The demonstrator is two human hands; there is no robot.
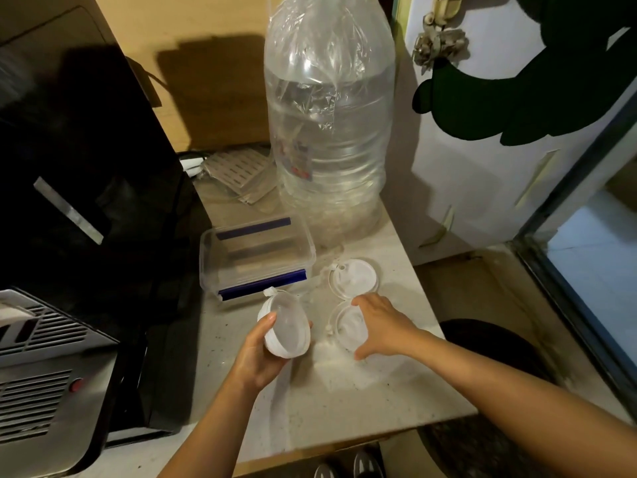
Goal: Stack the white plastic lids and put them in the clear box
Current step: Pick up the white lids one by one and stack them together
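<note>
White plastic lids (286, 327) sit gripped in the left hand (256, 353); stacking is under way. The right hand (377, 326), fingers spread, reaches over the lower-centre lid (346, 331), which needs pinching next.

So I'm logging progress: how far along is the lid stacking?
Early on. The left hand holds lids, seemingly stacked. The right hand is spread over a lid on the counter; another lid lies beyond it. The clear box looks empty, so all still need boxing.
</note>
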